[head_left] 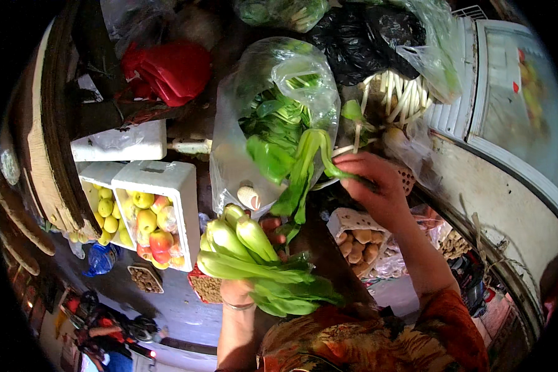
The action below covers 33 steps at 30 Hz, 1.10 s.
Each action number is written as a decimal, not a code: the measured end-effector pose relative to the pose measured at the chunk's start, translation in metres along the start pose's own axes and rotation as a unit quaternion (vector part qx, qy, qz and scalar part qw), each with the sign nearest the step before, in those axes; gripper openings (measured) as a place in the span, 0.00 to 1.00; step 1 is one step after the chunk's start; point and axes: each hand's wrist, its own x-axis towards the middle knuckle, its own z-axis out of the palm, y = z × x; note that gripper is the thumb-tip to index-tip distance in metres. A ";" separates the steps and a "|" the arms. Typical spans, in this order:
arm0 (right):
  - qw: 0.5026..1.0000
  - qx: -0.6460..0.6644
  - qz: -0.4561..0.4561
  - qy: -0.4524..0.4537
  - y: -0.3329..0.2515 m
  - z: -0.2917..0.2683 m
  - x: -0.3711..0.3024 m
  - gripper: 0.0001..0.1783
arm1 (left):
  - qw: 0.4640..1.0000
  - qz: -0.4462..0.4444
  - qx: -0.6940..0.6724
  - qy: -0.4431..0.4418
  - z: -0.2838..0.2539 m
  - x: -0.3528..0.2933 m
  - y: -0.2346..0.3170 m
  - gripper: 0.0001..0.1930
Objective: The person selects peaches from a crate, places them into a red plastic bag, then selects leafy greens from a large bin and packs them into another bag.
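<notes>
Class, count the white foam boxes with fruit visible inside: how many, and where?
2. The first box, with yellow and red fruit, is left of the pale-stalked greens; the second box, with yellowish fruit, is just left of it. Others may be hidden.

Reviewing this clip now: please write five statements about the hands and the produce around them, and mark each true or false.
1. The left hand holds a bunch of pale-stemmed greens. True.
2. The right hand is empty. False: the right hand grips a bent green stalk.
3. A white foam box holds yellow and red fruit. True.
4. The red bag lies right of the clear bag. False: the red bag lies left of the clear bag.
5. A black bag lies beside white stalks. True.
</notes>
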 end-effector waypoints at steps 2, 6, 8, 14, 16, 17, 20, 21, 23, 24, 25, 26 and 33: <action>0.999 0.000 -0.016 -0.033 -0.022 -0.009 -0.011 0.13 | 0.997 0.002 -0.045 -0.061 -0.004 0.004 -0.003 0.50; 0.987 0.126 -0.037 -0.088 -0.039 -0.011 -0.040 0.15 | 0.983 0.008 -0.136 -0.124 -0.007 0.012 -0.028 0.49; 0.987 0.049 -0.074 -0.132 -0.040 -0.009 -0.043 0.17 | 0.989 0.056 -0.094 -0.100 -0.019 0.007 -0.047 0.47; 0.979 -0.038 -0.122 -0.159 -0.031 0.002 -0.052 0.18 | 0.993 0.026 0.013 -0.118 -0.033 0.005 -0.042 0.51; 0.977 0.010 -0.071 -0.199 -0.033 0.002 -0.054 0.17 | 0.990 0.064 0.047 -0.119 -0.038 0.000 -0.043 0.50; 0.973 0.032 -0.037 -0.226 -0.031 0.000 -0.054 0.17 | 0.990 0.043 0.030 -0.131 -0.034 -0.004 -0.036 0.48; 0.926 0.281 0.111 -0.228 -0.015 -0.008 -0.043 0.18 | 0.963 0.009 0.230 -0.139 -0.055 -0.019 -0.022 0.40; 0.942 0.253 0.129 -0.177 -0.017 -0.011 -0.041 0.17 | 0.933 0.060 0.303 -0.186 -0.055 -0.020 -0.021 0.41; 0.927 0.267 0.211 -0.156 -0.029 -0.007 -0.026 0.23 | 0.881 0.133 0.382 -0.243 -0.057 -0.019 -0.025 0.43; 0.914 0.272 0.229 -0.195 -0.030 -0.003 -0.023 0.22 | 0.890 0.110 0.365 -0.249 -0.053 -0.022 -0.020 0.45; 0.900 0.275 0.246 -0.232 -0.030 0.000 -0.020 0.21 | 0.917 0.051 0.317 -0.238 -0.047 -0.021 -0.016 0.48; 0.884 0.278 0.262 -0.269 -0.031 0.003 -0.020 0.19 | 0.933 -0.006 0.280 -0.225 -0.041 -0.021 -0.012 0.51; 0.938 0.162 0.195 -0.235 -0.014 0.024 -0.033 0.10 | 0.915 -0.149 0.338 -0.160 -0.020 -0.023 -0.008 0.45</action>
